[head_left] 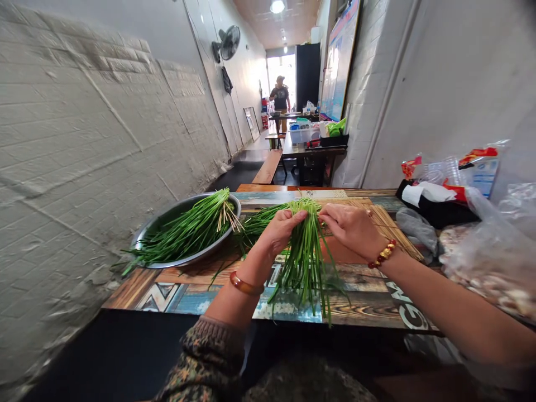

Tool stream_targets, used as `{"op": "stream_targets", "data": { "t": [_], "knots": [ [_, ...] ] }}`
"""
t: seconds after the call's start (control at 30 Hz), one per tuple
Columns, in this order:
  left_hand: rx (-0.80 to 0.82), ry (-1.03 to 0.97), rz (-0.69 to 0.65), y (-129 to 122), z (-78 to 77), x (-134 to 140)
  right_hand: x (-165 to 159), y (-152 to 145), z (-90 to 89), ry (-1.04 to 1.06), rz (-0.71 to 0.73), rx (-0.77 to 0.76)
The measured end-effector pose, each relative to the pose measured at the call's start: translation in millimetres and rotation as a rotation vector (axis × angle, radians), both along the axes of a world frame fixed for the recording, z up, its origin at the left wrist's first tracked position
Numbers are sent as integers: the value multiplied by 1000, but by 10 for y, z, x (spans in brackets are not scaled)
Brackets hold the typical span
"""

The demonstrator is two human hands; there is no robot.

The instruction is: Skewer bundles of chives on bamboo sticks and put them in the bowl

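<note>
A bunch of green chives (305, 251) hangs over the table, its pale stem ends up and its leaves trailing toward me. My left hand (285, 228) is closed around the stem ends, thumb across them. Right beside those stems, my right hand (349, 228) is closed in a pinch; what its fingertips hold is hidden. More loose chives (260, 222) lie behind my left hand. On the left, a metal basin (209, 252) holds chives (184, 229) with pale sticks poking out at their stem ends. Thin bamboo skewers (393, 231) lie beyond my right wrist.
The patterned wooden table (360, 306) stands before me. At its right are a clear plastic bag (494, 251) of pale pieces and a black container (435, 209) with packaging. A white wall (75, 139) runs along the left. Farther back are another table (297, 148) and a standing person (280, 97).
</note>
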State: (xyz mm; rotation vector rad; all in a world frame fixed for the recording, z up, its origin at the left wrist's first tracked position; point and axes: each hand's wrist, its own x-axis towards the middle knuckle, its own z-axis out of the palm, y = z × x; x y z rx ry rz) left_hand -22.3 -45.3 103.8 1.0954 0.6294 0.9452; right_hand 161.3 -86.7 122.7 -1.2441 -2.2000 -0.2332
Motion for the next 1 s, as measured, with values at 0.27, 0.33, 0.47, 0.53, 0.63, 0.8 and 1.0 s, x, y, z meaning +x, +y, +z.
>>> {"op": "stream_targets", "data": {
  "t": [0.27, 0.33, 0.47, 0.53, 0.63, 0.8, 1.0],
  "knots": [
    [16, -11, -28, -31, -4, -35, 44, 7, 69, 120, 62, -112],
    [10, -64, 2, -41, 13, -49, 56, 12, 108, 150, 83, -124],
    [17, -90, 14, -56, 45, -78, 61, 5, 158, 123, 87, -133],
    [21, -62, -8, -61, 59, -89, 61, -3, 159, 98, 87, -112],
    [22, -31, -40, -65, 79, -90, 61, -18, 130, 74, 74, -56],
    [20, -26, -50, -60, 83, -57, 54, -51, 61, -6, 28, 9],
    [8, -23, -45, -45, 52, -43, 72, -12, 73, 150, 65, -105]
  ]
}}
